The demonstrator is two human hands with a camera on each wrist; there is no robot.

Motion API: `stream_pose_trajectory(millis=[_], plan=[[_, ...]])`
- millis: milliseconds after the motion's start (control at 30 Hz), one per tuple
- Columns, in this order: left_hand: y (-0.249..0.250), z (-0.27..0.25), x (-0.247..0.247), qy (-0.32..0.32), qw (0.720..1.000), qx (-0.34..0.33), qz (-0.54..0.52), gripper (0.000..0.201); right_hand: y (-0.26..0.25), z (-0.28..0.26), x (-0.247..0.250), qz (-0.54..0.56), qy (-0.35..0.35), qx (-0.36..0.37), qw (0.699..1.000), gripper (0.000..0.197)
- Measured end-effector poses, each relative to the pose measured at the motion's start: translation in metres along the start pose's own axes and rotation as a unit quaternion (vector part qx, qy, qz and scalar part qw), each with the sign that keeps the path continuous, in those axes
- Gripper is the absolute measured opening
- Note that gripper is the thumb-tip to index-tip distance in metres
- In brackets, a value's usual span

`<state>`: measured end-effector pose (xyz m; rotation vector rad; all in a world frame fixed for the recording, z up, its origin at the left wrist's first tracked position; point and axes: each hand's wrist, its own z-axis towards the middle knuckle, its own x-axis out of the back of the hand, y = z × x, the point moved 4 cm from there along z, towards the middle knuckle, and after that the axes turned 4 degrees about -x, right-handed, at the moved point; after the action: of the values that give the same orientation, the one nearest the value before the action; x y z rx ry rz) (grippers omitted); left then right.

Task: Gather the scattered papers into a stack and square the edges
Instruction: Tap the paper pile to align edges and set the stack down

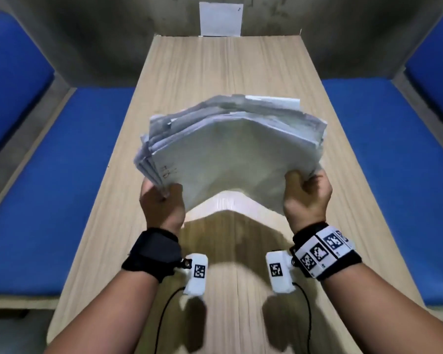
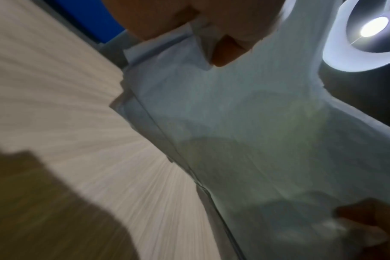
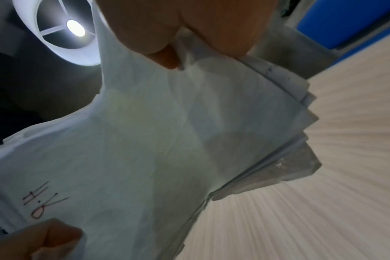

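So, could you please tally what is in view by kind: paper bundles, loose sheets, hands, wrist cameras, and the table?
Paper bundle, held in both hands above the table: 1
Loose sheet at the table's far end: 1
Hands: 2, left hand, right hand
Wrist cameras: 2, left, right
Table: 1
Total: 7

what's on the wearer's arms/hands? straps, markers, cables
Bare forearms, no sleeves or gloves. Left hand: black wrist strap. Right hand: black strap with white square-code tags. Each wrist carries a white camera pod with one code tag and a black cable.

wooden table, blue benches either side, ceiling lamp.
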<state>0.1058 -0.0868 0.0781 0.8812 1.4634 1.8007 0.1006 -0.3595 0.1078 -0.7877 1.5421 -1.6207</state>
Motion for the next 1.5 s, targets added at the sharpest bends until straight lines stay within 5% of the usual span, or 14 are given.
stream_pose_trajectory(millis=[200, 333, 667, 833, 933, 1200, 1367, 1500], plan=[[-0.037, -0.014, 0.026, -0.027, 0.998, 0.044, 0.047, 0.014, 0.039, -0.023, 0.017, -0.032, -0.037, -0.075, 0.996, 0.029], [-0.053, -0.029, 0.020, 0.009, 0.991, 0.039, 0.125, 0.006, 0.060, -0.023, 0.014, -0.025, 0.011, -0.110, 0.994, 0.032], [0.002, 0.004, 0.018, 0.055, 0.996, 0.028, -0.062, 0.010, -0.035, 0.002, -0.005, 0.043, -0.055, 0.037, 0.997, 0.030], [-0.048, -0.014, 0.022, 0.005, 0.994, 0.089, 0.066, 0.008, 0.050, -0.016, 0.011, -0.085, -0.082, -0.127, 0.985, 0.023], [-0.058, -0.021, 0.016, 0.013, 0.992, 0.103, 0.075, 0.015, 0.072, -0.018, 0.009, -0.125, -0.050, -0.166, 0.977, 0.018], [-0.003, 0.011, 0.012, 0.040, 0.998, 0.041, 0.014, 0.021, -0.001, 0.005, -0.003, -0.005, -0.054, -0.061, 0.997, 0.032], [-0.044, -0.034, 0.011, -0.001, 0.983, 0.179, 0.028, 0.007, 0.056, -0.018, 0.010, -0.112, -0.063, -0.190, 0.973, 0.020], [-0.050, -0.021, 0.027, -0.043, 0.987, 0.140, 0.066, 0.031, 0.028, 0.002, -0.001, -0.184, -0.123, -0.102, 0.970, 0.006]])
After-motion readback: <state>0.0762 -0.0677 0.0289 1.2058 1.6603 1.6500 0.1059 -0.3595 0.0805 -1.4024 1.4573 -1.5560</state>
